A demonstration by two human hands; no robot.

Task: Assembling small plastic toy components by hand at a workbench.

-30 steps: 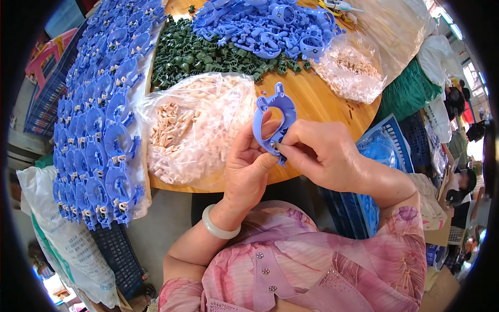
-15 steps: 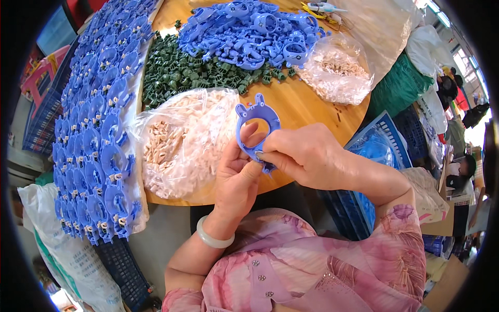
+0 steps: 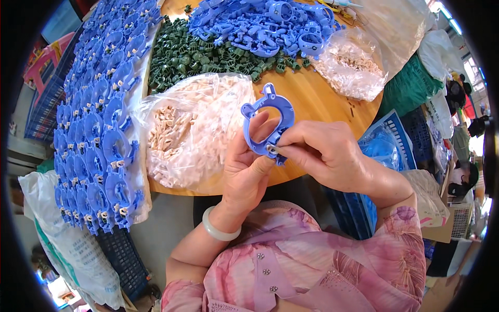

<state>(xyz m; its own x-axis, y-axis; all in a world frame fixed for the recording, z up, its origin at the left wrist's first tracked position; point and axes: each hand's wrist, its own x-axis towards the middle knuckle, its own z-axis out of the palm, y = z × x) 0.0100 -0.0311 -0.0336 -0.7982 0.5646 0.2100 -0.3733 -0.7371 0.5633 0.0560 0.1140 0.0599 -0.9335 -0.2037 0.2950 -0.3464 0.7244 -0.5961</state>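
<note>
Half a second ago the right hand [image 3: 332, 153] covered the lower end of the light-blue, eared plastic ring [image 3: 287, 112]; now a small pale, shiny piece [image 3: 271, 149] shows there, which suggests fitting work not yet let go. The ring is also tipped, its ears slanting more steeply. It is held up just right of the clear plastic bag of beige pieces [image 3: 223, 104], over the wooden surface [image 3: 312, 106]. The left hand's [image 3: 247, 164] fingers grasp the ring; the right's pinch together, apparently on the small piece

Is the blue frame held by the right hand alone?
No, the left hand supports the blue frame while the right hand touches its lower end.
</note>
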